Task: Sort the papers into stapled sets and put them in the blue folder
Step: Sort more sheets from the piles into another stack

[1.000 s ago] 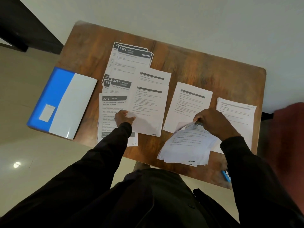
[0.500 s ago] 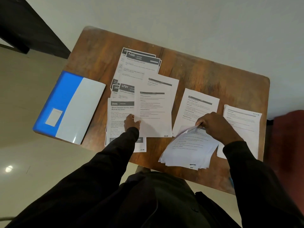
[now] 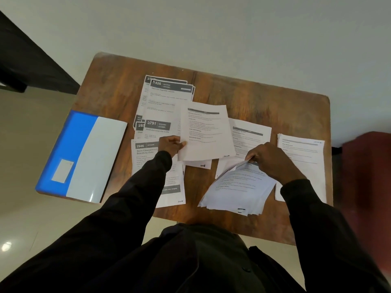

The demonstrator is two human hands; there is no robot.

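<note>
Sorting under way: papers spread in piles across tabletop [image 3: 264, 102]. No stapling seen. Blue folder [image 3: 82, 155] closed at left of frame, nothing filed. Unsorted stack [image 3: 239, 187], lower centre, gripped at top edge by right hand [image 3: 273, 163]. Single sheet [image 3: 207, 132] pinched by left hand [image 3: 171, 144], centre. Half second earlier sheet lay flat on pile; now lifted, tilted.

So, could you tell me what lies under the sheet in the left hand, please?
Under the held sheet lies a second sheet; only its bottom strip shows, the rest is covered.
</note>
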